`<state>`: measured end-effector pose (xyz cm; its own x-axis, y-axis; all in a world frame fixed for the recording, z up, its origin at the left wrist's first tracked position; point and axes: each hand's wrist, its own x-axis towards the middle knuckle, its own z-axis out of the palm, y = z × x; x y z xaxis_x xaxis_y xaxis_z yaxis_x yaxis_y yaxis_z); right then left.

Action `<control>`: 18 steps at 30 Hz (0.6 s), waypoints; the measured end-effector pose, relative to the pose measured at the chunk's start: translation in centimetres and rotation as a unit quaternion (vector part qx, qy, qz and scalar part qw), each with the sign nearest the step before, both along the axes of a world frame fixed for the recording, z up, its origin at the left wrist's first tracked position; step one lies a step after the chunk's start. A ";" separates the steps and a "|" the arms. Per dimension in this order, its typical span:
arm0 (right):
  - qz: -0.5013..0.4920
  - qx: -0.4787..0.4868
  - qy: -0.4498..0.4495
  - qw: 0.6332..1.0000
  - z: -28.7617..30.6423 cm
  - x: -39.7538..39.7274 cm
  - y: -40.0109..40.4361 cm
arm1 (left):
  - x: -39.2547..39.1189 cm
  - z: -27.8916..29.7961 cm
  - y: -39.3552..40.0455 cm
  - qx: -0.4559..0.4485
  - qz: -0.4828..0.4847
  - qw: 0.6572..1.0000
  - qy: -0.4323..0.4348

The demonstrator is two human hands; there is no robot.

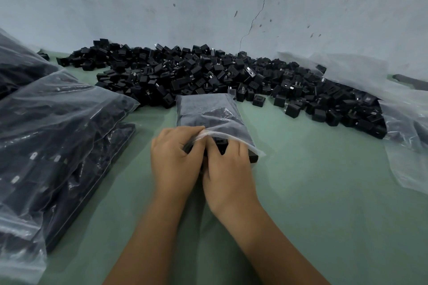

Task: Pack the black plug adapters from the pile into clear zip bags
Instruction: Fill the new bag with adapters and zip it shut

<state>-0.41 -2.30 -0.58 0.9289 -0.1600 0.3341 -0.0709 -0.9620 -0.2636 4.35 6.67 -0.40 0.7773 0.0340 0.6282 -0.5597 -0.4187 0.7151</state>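
Mid-table, w/ both hands at the mouth of a clear zip bag (pixel 206 111) lying flat on the green tabletop (pixel 312 180), just in front of the pile of black plug adapters (pixel 208 76). Left hand (pixel 172 157) pinching the upper film at the opening; right hand (pixel 228 173) curled round adapters (pixel 222 143) at the mouth, seemingly pushing them in. Bag film: thin, soft, slippery, likely to crumple, so best held at the stiffer zip edge. Adapters: hard, boxy, light singly but weighty in bulk; metal prongs apt to snag film. Filled bags (pixel 58 134) stacked at left, near the elbow; loose plastic sheeting (pixel 405 127) at right over part of the pile. Cracked wall (pixel 231 7) behind. Stray adapters just beyond the bag, nothing blocking the mouth.
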 end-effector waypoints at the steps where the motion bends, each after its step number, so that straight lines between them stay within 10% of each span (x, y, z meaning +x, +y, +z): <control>1: 0.005 0.001 0.008 1.000 0.1 0.3 0.0 | 0.0 0.0 0.0 0.005 0.004 1.000 -0.010; 18: 0.034 -0.102 0.156 0.982 1.1 5.1 -0.7 | 0.3 -0.4 0.1 0.025 0.007 0.998 -0.061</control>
<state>4.70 -2.98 0.48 0.9973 -0.0528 0.0504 -0.0508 -0.9979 -0.0398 4.63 6.76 -0.85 0.6939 0.0103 0.7200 -0.6357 -0.4608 0.6193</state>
